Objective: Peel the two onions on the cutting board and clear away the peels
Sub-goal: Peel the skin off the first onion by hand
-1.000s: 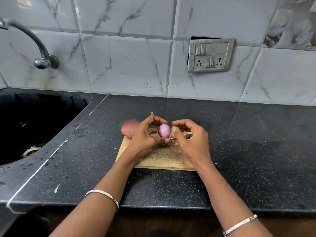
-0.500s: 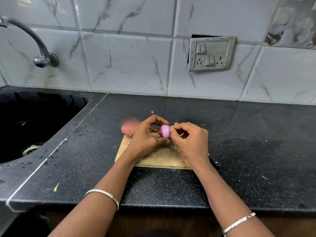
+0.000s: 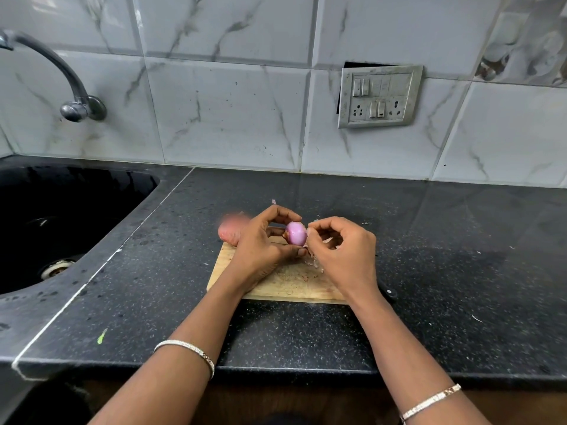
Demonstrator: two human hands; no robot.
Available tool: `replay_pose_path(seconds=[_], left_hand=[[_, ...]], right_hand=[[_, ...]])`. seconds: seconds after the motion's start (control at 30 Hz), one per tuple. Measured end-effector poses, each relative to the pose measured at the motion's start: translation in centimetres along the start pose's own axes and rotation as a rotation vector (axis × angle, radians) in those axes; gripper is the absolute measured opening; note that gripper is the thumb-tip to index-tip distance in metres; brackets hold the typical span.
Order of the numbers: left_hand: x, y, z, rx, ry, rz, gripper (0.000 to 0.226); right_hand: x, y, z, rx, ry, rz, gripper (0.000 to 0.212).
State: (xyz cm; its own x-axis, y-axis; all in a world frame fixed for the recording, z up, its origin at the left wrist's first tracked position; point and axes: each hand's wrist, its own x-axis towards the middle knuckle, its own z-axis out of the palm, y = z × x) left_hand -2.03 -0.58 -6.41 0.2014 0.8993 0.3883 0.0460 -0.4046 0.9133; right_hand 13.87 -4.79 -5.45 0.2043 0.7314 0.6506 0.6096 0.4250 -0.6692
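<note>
A person is standing at a dark stone countertop (image 3: 460, 240), working over a small wooden cutting board (image 3: 285, 286).

The left hand (image 3: 264, 246) is gripping a small onion (image 3: 296, 233) just above the far edge of the board, with fingers curled behind it and the thumb underneath. The onion is showing glossy pink-purple flesh across almost all of its visible face.

Half a second ago the right hand (image 3: 343, 250) was pressing in over the onion's right end. Now it is easing back, so its curled fingertips are only meeting the onion's right edge and more bare flesh is showing. The fingers are bent inward, thumb towards forefinger. Whether they are pinching a scrap of skin or merely touching the onion is too small to tell.

That shift suggests another strip of skin is coming away, and this first onion is looking close to finished.

A second onion (image 3: 233, 231) (blurred, reddish-brown, apparently still in its skin) is lying at the board's far left corner, partly hidden behind the left hand. Pale peels (image 3: 314, 263) are lying on the board under the right hand, still waiting to be cleared. A black sink (image 3: 61, 210) is sitting to the left.
</note>
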Motion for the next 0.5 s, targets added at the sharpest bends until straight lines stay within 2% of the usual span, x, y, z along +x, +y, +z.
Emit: replay_pose_path(seconds=[0.2,0.5], left_hand=[[-0.07,0.03,0.06,0.03,0.001,0.025,0.052],[-0.02,-0.02,0.01,0.035,0.005,0.02,0.055]], right_hand=[[-0.01,0.03,0.14,-0.029,-0.01,-0.032,0.002],[0.19,0.86,0.44,-0.028,-0.01,0.033,0.004]])
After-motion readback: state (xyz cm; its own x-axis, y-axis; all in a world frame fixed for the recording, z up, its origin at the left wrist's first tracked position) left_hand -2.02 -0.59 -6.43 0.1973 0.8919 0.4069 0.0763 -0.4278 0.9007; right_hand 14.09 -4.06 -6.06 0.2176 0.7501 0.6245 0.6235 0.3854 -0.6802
